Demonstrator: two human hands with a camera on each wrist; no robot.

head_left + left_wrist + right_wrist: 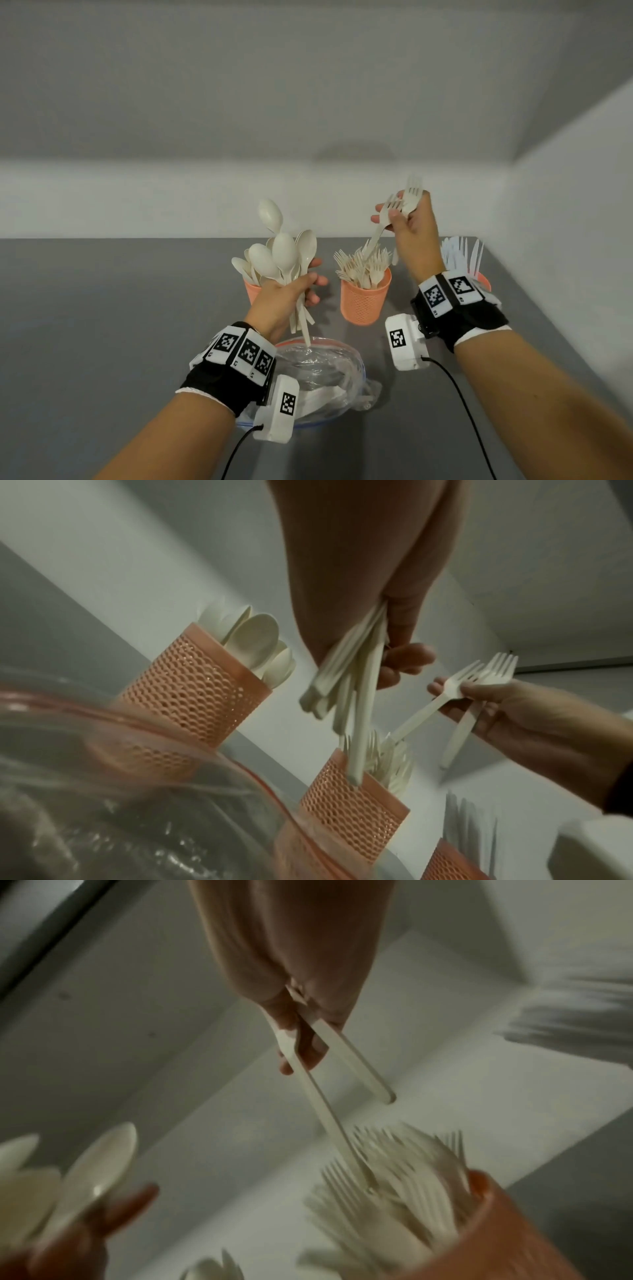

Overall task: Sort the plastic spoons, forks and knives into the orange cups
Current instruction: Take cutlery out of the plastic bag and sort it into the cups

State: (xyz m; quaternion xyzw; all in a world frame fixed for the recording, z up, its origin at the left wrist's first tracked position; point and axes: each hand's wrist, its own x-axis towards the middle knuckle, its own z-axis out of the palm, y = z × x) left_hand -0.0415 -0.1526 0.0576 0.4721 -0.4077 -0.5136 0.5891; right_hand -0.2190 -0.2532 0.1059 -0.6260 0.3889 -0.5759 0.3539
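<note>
Two forks [400, 205] pinched in my right hand [411, 233] above the fork cup [364, 298] at 12 o'clock; left hand [284, 294] grips spoons [284, 253]. Loose splayed handles may miss the crowded rim.

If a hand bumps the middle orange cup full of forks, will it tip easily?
Probably yes. The middle orange cup is tall with a narrow base, and its forks fan out above the rim, so it looks top-heavy. Its perforated plastic wall suggests it is light and may slide too.
</note>
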